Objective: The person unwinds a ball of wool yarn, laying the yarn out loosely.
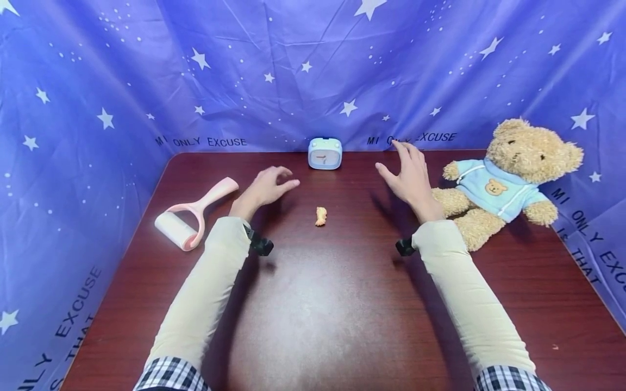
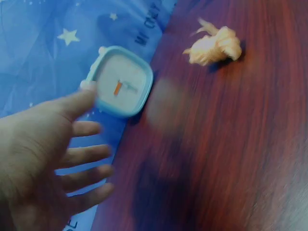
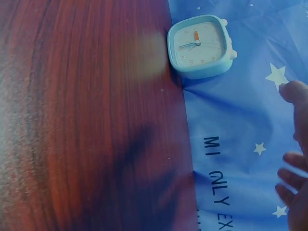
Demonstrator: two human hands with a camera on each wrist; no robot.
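My left hand [image 1: 266, 187] hovers over the table's left half, fingers loosely bent and nothing in them. Across from it, my right hand [image 1: 409, 176] is held up with fingers spread, also without anything. Between the two, at the back edge, stands a light blue alarm clock [image 1: 325, 154]; its white face shows in both wrist views. A small crumpled orange-yellow piece [image 1: 320, 216] lies on the wood nearer to me than the clock, right of the left hand. In the left wrist view this twisted piece [image 2: 214, 46] has a thin loose end.
A pink-handled lint roller [image 1: 198, 213] with a white roll lies at the left. On the right sits a teddy bear [image 1: 504, 187] in a light blue top, close to the right wrist. Blue star-printed cloth [image 1: 274, 49] hangs around the dark red wooden table [image 1: 313, 304].
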